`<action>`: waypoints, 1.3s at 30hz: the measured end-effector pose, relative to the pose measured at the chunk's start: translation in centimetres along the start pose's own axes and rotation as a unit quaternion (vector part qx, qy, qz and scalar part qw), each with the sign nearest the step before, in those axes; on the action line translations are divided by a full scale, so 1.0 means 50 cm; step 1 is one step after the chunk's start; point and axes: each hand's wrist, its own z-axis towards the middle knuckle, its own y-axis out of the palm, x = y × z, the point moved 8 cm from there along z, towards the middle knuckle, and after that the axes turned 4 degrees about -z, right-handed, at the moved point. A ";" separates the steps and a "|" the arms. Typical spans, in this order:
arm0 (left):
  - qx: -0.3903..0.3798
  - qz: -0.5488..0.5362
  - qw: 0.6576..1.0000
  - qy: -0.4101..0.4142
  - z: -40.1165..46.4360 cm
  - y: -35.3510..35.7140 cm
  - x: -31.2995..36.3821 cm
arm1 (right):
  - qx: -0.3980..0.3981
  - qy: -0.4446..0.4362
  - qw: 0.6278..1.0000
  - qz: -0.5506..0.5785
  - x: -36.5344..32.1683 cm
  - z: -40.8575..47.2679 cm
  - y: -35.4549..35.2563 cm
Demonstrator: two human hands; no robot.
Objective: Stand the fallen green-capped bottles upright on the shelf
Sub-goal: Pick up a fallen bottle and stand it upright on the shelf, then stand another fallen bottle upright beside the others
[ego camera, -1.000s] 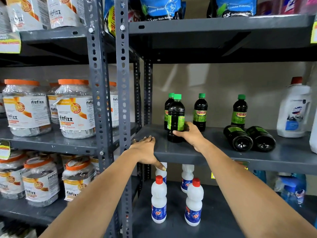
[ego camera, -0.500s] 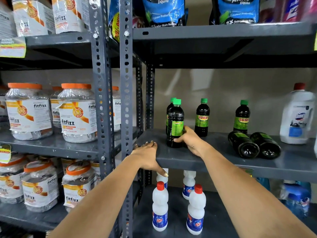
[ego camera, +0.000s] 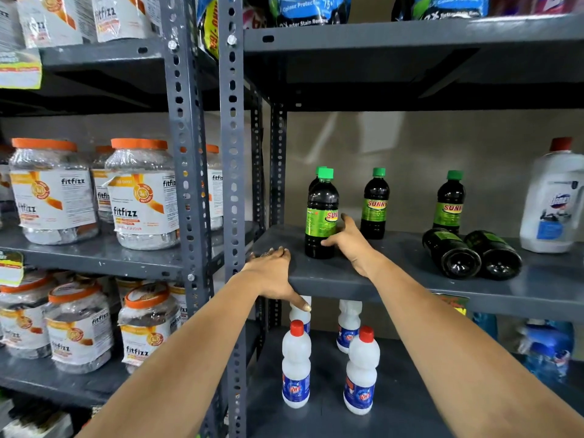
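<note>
Dark bottles with green caps stand on the grey shelf (ego camera: pixel 410 281). The front one (ego camera: pixel 320 213) is upright at the left, with another just behind it (ego camera: pixel 318 170). Two more stand further back (ego camera: pixel 375 203) (ego camera: pixel 448 203). Two bottles lie on their sides at the right, bases toward me (ego camera: pixel 452 252) (ego camera: pixel 493 256). My right hand (ego camera: pixel 347 241) has its fingers against the front bottle's lower right side, thumb raised. My left hand (ego camera: pixel 271 273) grips the shelf's front edge at the left corner.
A white jug with a red cap (ego camera: pixel 553 200) stands right of the fallen bottles. White red-capped bottles (ego camera: pixel 296 365) are on the shelf below. Perforated grey posts (ego camera: pixel 232 153) divide off the left rack of orange-lidded jars (ego camera: pixel 142 194). Another shelf (ego camera: pixel 410 33) hangs overhead.
The front bottle stays upright in place. My right hand's thumb has lifted off it and the fingers have slid lower. My left hand has kept its hold on the shelf edge.
</note>
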 end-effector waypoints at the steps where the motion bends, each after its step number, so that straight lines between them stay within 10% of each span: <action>1: 0.000 0.001 1.000 0.000 -0.001 0.001 -0.001 | 0.000 0.000 1.000 -0.003 0.002 0.000 0.000; 24: -0.010 0.013 1.000 -0.002 0.012 0.013 -0.007 | 0.031 -0.065 0.989 -0.129 -0.023 -0.027 -0.005; 31: 0.102 0.036 0.991 0.081 -0.020 -0.006 0.020 | 0.077 -0.068 0.988 -0.117 -0.051 -0.049 -0.025; 36: 0.119 0.026 0.980 0.157 -0.045 -0.002 0.061 | 0.237 -0.192 0.897 -0.320 -0.132 -0.123 -0.150; 39: 0.085 0.034 0.978 0.185 -0.038 0.002 0.112 | 0.269 -0.117 0.845 -0.448 -0.126 -0.143 -0.252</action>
